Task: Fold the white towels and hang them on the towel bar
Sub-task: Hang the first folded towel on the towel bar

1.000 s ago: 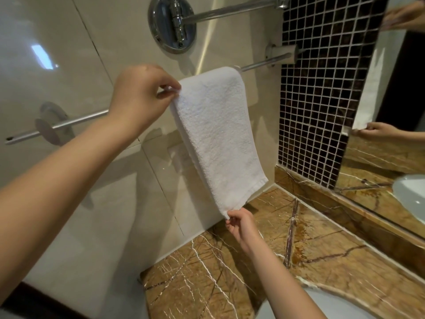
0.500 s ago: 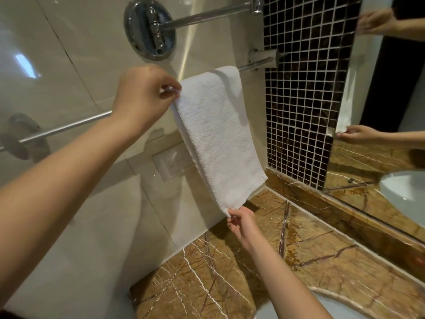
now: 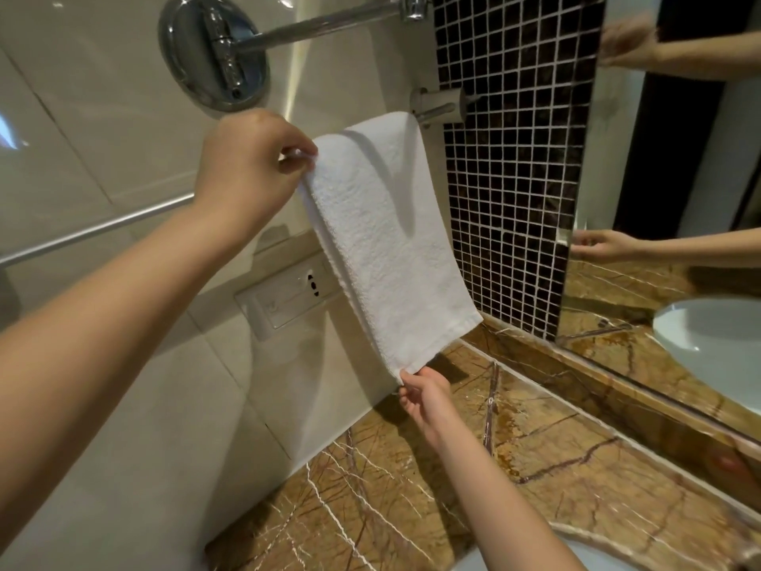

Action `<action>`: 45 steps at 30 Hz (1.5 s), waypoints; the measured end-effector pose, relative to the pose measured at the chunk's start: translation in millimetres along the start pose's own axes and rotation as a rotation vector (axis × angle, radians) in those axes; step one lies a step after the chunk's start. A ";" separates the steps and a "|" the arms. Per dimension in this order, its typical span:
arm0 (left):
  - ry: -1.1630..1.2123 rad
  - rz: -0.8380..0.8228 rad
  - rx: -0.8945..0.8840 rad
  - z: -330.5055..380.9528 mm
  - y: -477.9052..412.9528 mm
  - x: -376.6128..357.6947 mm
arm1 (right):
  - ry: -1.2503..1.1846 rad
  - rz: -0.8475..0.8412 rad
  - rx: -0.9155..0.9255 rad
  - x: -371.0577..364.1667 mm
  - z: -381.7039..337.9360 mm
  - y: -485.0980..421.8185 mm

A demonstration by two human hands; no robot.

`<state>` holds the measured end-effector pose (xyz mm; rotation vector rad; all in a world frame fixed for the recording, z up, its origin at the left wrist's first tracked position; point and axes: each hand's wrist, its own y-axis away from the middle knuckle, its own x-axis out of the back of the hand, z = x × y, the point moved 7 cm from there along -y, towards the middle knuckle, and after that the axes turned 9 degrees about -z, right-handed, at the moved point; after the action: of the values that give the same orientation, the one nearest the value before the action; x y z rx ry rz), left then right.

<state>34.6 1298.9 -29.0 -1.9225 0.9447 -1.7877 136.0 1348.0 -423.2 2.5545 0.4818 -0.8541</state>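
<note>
A folded white towel [image 3: 383,241] hangs over the chrome towel bar [image 3: 94,230] on the cream tiled wall, close to the bar's right bracket [image 3: 442,105]. My left hand [image 3: 251,166] pinches the towel's upper left edge at the bar. Lower down, my right hand [image 3: 424,391] pinches the towel's bottom left corner just above the counter. The towel hangs slanted between both hands. The stretch of bar under the towel is hidden.
A brown marble counter [image 3: 473,467] lies below, with a white basin [image 3: 531,564] at the bottom edge. A wall socket plate [image 3: 288,294] sits behind the towel. Above is a round chrome mount with an arm [image 3: 218,51]. Dark mosaic tile [image 3: 506,158] and a mirror [image 3: 679,179] stand right.
The view has shifted left and closer, showing the socket plate. Both hands keep their pinches on the towel, which sits nearer the right bracket.
</note>
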 end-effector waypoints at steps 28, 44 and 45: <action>0.013 0.020 -0.095 29.3 -40.1 -31.9 | -0.139 0.076 0.037 24.2 -34.2 -38.7; -0.004 0.049 -0.084 30.7 -47.2 -40.8 | -0.193 0.088 0.068 22.8 -41.3 -48.6; -0.007 0.047 -0.084 30.8 -47.7 -41.0 | -0.189 0.088 0.071 23.3 -42.0 -48.6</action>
<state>76.4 1355.0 -32.4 -1.9395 1.0696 -1.7393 152.8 1414.2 -419.9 2.5052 0.2839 -1.0844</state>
